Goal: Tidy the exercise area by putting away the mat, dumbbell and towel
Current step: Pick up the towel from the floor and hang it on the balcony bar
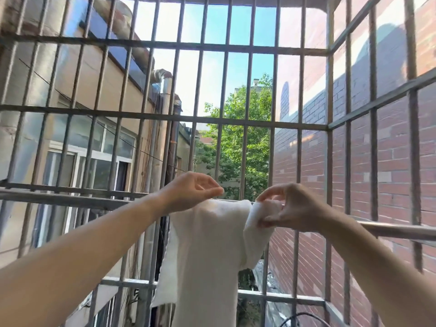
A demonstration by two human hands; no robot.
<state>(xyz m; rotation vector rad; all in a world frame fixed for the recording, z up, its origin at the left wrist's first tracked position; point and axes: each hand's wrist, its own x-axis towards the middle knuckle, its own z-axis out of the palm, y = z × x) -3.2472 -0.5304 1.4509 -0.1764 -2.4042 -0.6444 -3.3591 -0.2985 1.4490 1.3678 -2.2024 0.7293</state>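
Observation:
A white towel (207,251) hangs draped over a horizontal metal rail (396,228) inside a barred window cage. My right hand (290,206) pinches the towel's upper right corner where it is bunched on the rail. Just above the towel's top left edge, my left hand (193,192) hovers with fingers curled and apart, holding nothing. The mat and dumbbell are not in view.
Grey metal bars (221,121) enclose the space in front and on both sides. Beyond them are a beige building with windows (94,149) on the left, a red brick wall (389,173) on the right and a green tree (243,142).

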